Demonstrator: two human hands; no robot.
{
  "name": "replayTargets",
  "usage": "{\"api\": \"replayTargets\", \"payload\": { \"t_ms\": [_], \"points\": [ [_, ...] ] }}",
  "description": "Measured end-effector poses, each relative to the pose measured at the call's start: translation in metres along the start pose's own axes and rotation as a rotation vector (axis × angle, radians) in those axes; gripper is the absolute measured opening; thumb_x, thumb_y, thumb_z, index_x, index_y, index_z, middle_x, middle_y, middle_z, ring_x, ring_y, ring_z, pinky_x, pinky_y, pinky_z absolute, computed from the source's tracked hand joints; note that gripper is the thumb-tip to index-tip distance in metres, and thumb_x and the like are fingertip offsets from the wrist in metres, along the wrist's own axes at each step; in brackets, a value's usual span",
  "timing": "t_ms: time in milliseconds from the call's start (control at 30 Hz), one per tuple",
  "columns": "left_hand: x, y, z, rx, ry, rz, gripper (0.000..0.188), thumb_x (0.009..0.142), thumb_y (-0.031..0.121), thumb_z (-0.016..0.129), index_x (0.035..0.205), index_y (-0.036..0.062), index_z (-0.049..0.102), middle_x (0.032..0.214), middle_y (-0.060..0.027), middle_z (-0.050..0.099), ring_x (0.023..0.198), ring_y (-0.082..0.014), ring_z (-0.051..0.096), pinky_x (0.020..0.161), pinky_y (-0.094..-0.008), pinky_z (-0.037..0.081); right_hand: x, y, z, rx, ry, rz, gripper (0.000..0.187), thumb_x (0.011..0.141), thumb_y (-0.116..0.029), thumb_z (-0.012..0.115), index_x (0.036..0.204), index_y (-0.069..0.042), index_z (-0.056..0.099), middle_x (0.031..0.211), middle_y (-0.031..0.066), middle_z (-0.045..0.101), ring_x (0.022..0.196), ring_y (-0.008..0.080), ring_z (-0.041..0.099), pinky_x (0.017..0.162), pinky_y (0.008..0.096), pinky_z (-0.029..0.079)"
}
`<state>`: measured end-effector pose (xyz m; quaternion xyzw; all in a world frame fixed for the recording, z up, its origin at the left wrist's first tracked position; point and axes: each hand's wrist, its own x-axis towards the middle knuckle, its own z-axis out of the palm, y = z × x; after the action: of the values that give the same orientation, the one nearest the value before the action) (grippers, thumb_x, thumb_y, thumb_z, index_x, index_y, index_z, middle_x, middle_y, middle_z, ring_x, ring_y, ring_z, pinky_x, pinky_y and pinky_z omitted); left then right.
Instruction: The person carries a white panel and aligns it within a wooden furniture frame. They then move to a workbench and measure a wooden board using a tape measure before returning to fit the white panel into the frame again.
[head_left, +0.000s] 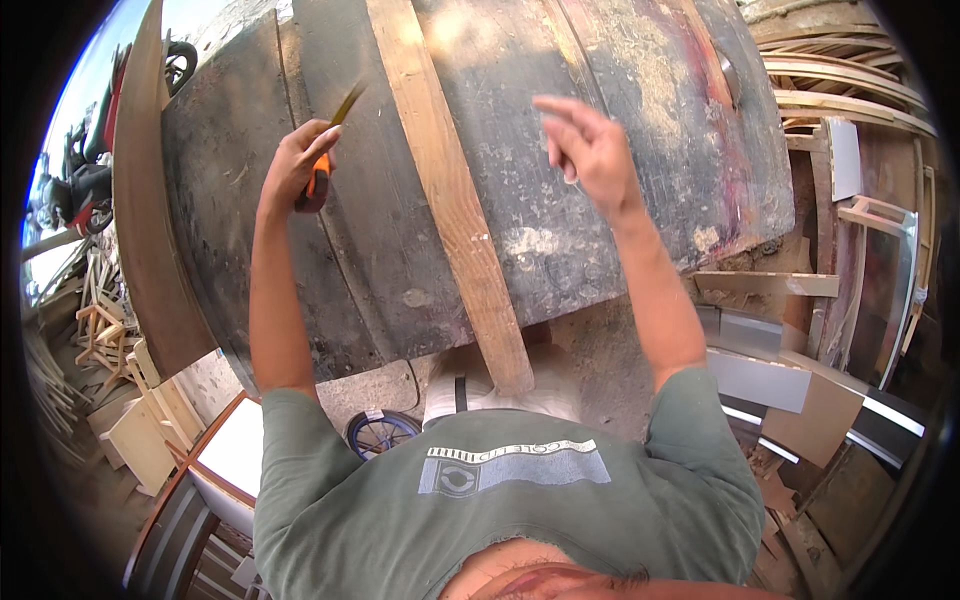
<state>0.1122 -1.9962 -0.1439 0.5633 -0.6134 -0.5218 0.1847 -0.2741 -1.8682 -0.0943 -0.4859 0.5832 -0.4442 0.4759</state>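
Note:
My left hand [295, 165] is closed round an orange and black tape measure [319, 182]. A short length of yellow blade [349, 102] sticks out past my fingers, up and to the right. To the right, my right hand [592, 158] hovers over the worktable [380, 230], slightly blurred, its index finger stretched out and the other fingers partly bent. I see nothing held in it. Between both hands a long, light wooden plank [450, 190] lies across the dark, stained tabletop. Its near end reaches over the front edge toward my body. Neither hand touches it.
A brown board [150, 210] runs along the table's left side. Wood strips [845, 75] are stacked at the far right, with panels [760, 380] below them. Wooden offcuts [100, 320] and a motorbike [95, 185] are at left. A small blue wheel [382, 432] is near my body.

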Motion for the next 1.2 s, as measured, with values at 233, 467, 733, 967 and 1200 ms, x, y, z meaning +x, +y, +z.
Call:
{"api": "replayTargets", "payload": {
  "t_ms": [233, 467, 733, 967, 1200],
  "points": [
    [-0.085, -0.089, 0.028, 0.902, 0.761, -0.077, 0.063, 0.091, 0.055, 0.068, 0.130, 0.0063, 0.061, 0.114, -0.0146, 0.061, 0.106, -0.0247, 0.058, 0.093, -0.0380, 0.045, -0.252, 0.119, -0.012, -0.032, 0.402, 0.371, 0.027, 0.103, -0.023, 0.056, 0.118, -0.003, 0.068, 0.075, -0.0007, 0.059, 0.063, 0.0044, 0.050, 0.056, 0.0210, 0.041],
    [-0.065, -0.004, 0.210, 0.552, 0.519, 0.412, 0.080, 0.095, 0.058, 0.058, 0.145, -0.0024, 0.043, 0.154, -0.0216, 0.035, 0.146, -0.0371, 0.030, 0.118, -0.0590, 0.023, -0.419, 0.204, 0.081, 0.191, 0.458, 0.765, 0.054, 0.106, -0.046, 0.044, 0.126, 0.001, 0.061, 0.106, 0.0102, 0.067, 0.094, 0.0178, 0.062, 0.089, 0.0338, 0.051],
    [-0.063, -0.016, 0.264, 0.901, 0.503, 0.285, 0.075, 0.097, 0.044, 0.048, 0.154, -0.0012, 0.029, 0.160, -0.0217, 0.024, 0.152, -0.0378, 0.015, 0.118, -0.0607, 0.021, -0.419, 0.249, 0.157, 0.785, 0.489, 0.990, 0.078, 0.101, -0.068, 0.032, 0.132, -0.001, 0.055, 0.130, 0.0136, 0.061, 0.117, 0.0257, 0.056, 0.099, 0.0448, 0.047],
    [-0.061, -0.015, 0.266, 0.930, 0.475, 0.244, 0.077, 0.098, 0.045, 0.044, 0.156, -0.0013, 0.024, 0.162, -0.0212, 0.020, 0.154, -0.0352, 0.011, 0.119, -0.0632, 0.017, -0.355, 0.288, 0.180, 1.384, 0.811, 0.827, 0.066, 0.098, -0.066, 0.046, 0.110, -0.003, 0.060, 0.091, 0.0099, 0.066, 0.084, 0.0220, 0.064, 0.078, 0.0361, 0.053],
    [-0.063, -0.015, 0.271, 0.891, 0.443, 0.238, 0.077, 0.097, 0.042, 0.045, 0.156, -0.0023, 0.024, 0.163, -0.0211, 0.020, 0.154, -0.0342, 0.009, 0.119, -0.0621, 0.016, -0.339, 0.298, 0.181, 1.556, 0.884, 0.675, 0.050, 0.100, -0.057, 0.051, 0.086, -0.010, 0.061, 0.071, 0.0040, 0.059, 0.056, 0.0149, 0.054, 0.050, 0.0300, 0.044]
  ]
}}
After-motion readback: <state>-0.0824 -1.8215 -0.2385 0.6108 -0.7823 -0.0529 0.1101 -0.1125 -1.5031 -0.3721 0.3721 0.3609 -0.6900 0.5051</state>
